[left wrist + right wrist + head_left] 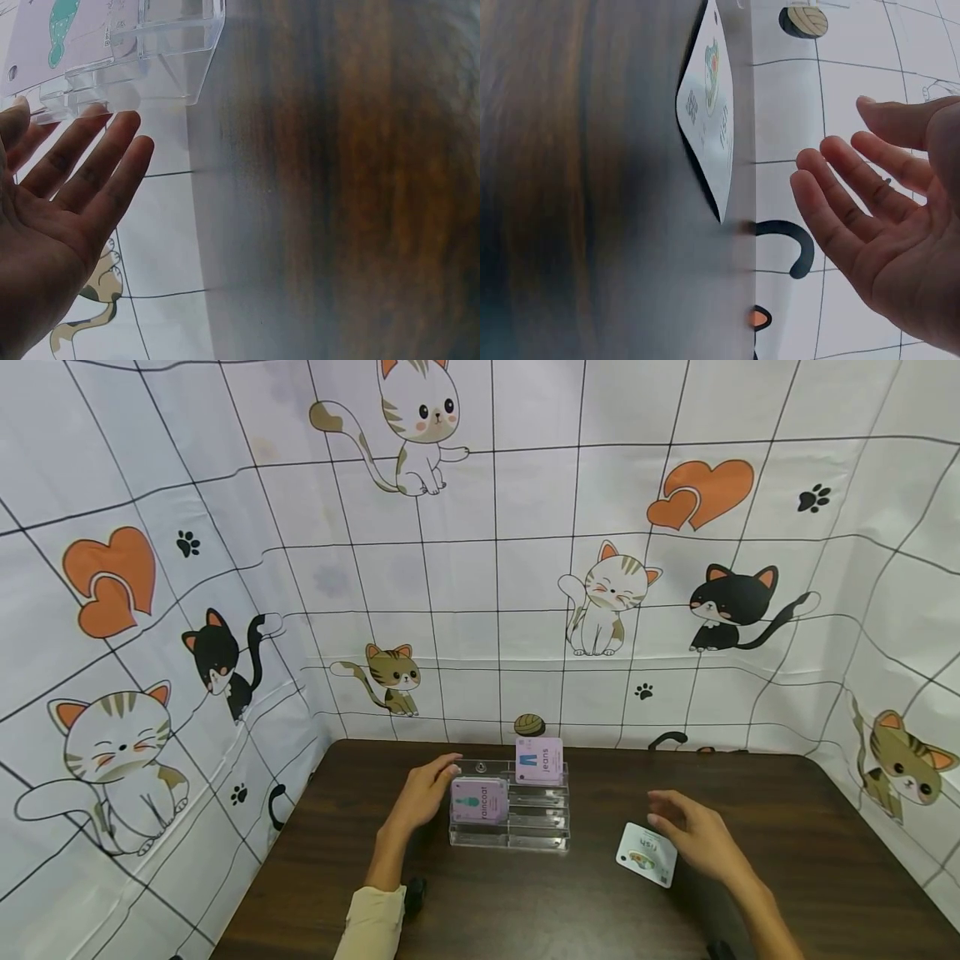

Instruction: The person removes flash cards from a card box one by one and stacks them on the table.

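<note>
A clear tiered card rack (538,843) stands on the table. In its left half is a lilac "raincoat" card (480,800); a "jeans" card (539,761) sits at its back right. My left hand (422,792) is at the rack's left side, and the left wrist view shows its fingers (112,161) extended, fingertips right at the clear plastic edge. On the right, a white "fish" card (647,855) lies face up on the table. My right hand (697,831) is held just beside and over that card's right edge, fingers relaxed, palm empty in the right wrist view.
The dark wooden table (555,910) reaches back to a white sheet (465,577) printed with cats and grid lines, which also hangs along both sides. A small black object (415,896) shows by the left wrist.
</note>
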`<action>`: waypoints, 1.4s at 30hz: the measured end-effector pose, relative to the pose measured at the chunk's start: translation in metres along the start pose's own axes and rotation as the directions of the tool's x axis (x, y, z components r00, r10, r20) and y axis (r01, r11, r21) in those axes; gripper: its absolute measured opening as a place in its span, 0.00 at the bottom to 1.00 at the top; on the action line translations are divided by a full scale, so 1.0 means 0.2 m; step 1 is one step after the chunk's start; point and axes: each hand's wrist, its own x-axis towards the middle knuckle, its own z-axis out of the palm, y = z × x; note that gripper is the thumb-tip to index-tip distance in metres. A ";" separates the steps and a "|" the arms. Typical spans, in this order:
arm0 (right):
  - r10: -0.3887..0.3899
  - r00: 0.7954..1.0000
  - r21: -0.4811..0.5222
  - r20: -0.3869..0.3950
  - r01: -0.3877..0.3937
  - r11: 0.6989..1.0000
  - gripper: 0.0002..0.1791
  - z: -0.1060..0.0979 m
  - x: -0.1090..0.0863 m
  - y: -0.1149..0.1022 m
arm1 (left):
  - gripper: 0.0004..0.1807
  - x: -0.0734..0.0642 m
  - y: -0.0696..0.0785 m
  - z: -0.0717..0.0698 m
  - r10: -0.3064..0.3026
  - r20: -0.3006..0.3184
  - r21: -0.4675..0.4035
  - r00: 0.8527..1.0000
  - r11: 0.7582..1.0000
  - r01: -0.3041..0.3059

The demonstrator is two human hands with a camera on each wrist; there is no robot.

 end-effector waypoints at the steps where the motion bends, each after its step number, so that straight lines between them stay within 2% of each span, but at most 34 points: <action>1: 0.001 1.000 0.013 0.001 -0.001 1.000 0.22 0.00 0.01 -0.01 | 0.21 0.00 0.00 0.00 0.002 -0.001 0.001 1.000 1.000 -0.002; 9: 0.030 0.999 0.121 0.032 -0.034 0.992 0.24 0.02 0.04 -0.05 | 0.21 0.00 0.01 0.00 -0.007 -0.009 -0.023 1.000 1.000 0.006; 17: 0.004 1.000 0.149 0.031 -0.009 0.989 0.24 0.04 0.07 -0.08 | 0.21 0.00 0.00 0.01 0.027 -0.009 -0.007 1.000 1.000 -0.027; 22: -0.005 1.000 0.162 0.015 0.002 0.987 0.23 0.06 0.11 -0.10 | 0.22 0.00 0.00 0.00 -0.005 0.002 -0.027 1.000 1.000 0.005; 30: -0.054 0.998 0.191 -0.014 0.055 0.980 0.22 0.10 0.18 -0.16 | 0.21 0.01 -0.01 0.00 0.008 -0.006 0.002 1.000 1.000 -0.008; 37: -0.051 0.999 0.271 0.000 0.049 0.961 0.23 0.13 0.22 -0.20 | 0.21 0.00 -0.01 0.00 0.006 -0.006 -0.006 1.000 1.000 -0.006; 42: -0.069 0.998 0.277 0.007 0.064 0.959 0.22 0.16 0.26 -0.23 | 0.21 0.00 0.00 0.00 -0.008 -0.011 -0.027 1.000 1.000 0.008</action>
